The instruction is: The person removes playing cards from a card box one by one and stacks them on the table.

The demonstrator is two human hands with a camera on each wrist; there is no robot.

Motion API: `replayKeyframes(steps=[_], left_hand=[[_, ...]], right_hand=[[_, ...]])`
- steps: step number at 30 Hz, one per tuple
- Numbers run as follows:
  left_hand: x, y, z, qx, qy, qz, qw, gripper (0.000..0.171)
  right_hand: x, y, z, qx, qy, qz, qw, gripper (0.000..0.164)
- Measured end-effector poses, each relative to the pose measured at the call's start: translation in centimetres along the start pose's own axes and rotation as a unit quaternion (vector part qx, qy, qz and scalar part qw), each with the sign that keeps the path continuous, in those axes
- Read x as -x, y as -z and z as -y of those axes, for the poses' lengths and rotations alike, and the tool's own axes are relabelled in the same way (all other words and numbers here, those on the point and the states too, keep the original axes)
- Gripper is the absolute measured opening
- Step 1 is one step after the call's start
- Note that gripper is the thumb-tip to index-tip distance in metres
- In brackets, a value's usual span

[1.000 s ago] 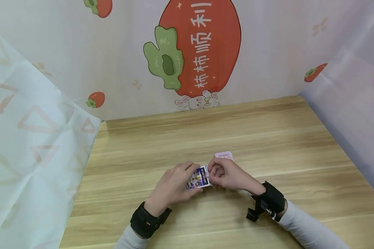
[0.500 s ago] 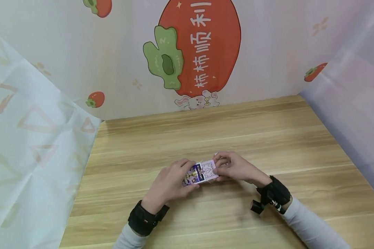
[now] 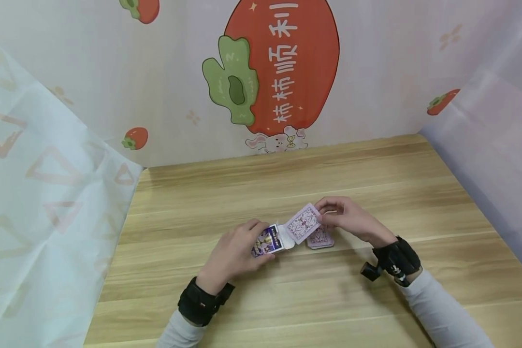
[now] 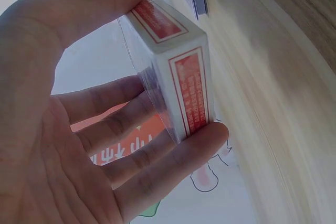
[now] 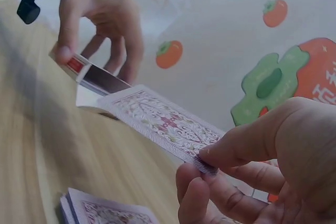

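Note:
My left hand (image 3: 235, 249) grips a purple-fronted playing card box (image 3: 267, 240) by its sides, thumb on one edge and fingertips on the opposite one. In the left wrist view, the box's white end with red panels (image 4: 191, 93) faces the camera. The open mouth and white flap (image 3: 288, 237) point right. Between thumb and fingers, my right hand (image 3: 352, 220) pinches a thin packet of playing cards (image 5: 165, 121), ornate backs up. The packet's far end lies close to the box mouth; I cannot tell if they touch. Below it, a stack of playing cards (image 3: 320, 240) lies on the table.
The wood-grain table (image 3: 200, 193) extends around both hands. A printed curtain (image 3: 169, 96) with persimmon pictures hangs behind it, and cloth sides rise at left and right. Each wrist wears a black strap with a camera (image 3: 396, 261).
My right hand has drawn the packet of cards out of the box, moving right and away from me. The left hand, still holding the box, has shifted slightly left. The stack on the table shows more.

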State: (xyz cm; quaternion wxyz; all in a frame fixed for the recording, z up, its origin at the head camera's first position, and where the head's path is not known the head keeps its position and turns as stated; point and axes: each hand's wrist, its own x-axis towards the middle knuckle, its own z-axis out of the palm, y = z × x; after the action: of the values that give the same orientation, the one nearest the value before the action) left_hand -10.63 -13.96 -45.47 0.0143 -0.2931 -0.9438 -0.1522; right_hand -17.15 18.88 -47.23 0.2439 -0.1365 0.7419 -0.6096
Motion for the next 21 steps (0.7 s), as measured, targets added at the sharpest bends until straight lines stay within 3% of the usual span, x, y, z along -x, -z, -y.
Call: replayKeyframes(steps=[4,12,21], left_hand=[[0.0,-0.1,0.0,0.000,0.005,0.005,1.0000,0.072],[0.0,-0.2,0.0,-0.003,0.003,0.004,1.0000,0.077],[-0.2,-0.2,-0.1,-0.015,-0.007,0.001,0.9999,0.073]], right_hand=[[-0.2,1.0,-0.4,-0.001,0.003,-0.018,1.000,0.028],[-0.9,2.1,-1.5,-0.027,-0.034,-0.053,0.998,0.028],[-1.2,2.3,-2.4,0.076,-0.047,-0.065,0.994,0.023]])
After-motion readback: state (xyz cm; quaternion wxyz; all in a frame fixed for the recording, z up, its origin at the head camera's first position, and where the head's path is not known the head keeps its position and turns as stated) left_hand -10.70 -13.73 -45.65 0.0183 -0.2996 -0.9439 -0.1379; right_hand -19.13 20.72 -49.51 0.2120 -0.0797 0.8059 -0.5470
